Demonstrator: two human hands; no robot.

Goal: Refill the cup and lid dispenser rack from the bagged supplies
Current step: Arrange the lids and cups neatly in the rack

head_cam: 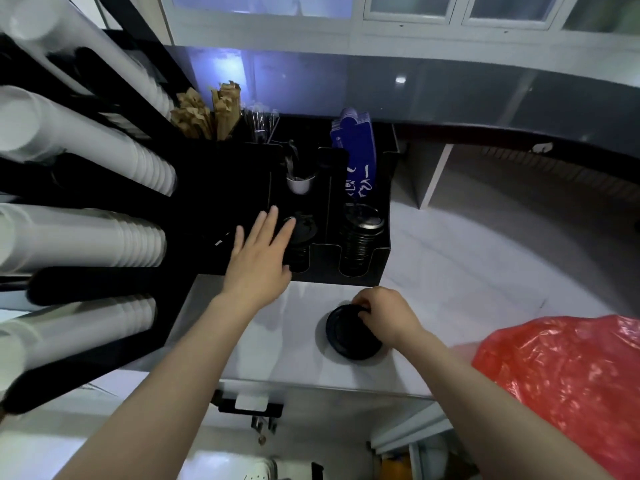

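A black dispenser rack (363,278) stands on the white counter, with stacks of white cups (86,237) lying in its slots at the left. My left hand (259,258) reaches over the rack with fingers straight, its fingertips on a stack of black lids (304,230) in one slot. A second slot to the right holds another lid stack (362,237). My right hand (384,315) grips the edge of a stack of black lids (346,337) resting on the counter in front of the rack.
A red plastic bag (568,382) lies at the right on the counter (467,271). The rack's back compartments hold brown paper packets (207,112), a small white cup with spoons (299,183) and blue cards (356,147). A dark ledge runs behind.
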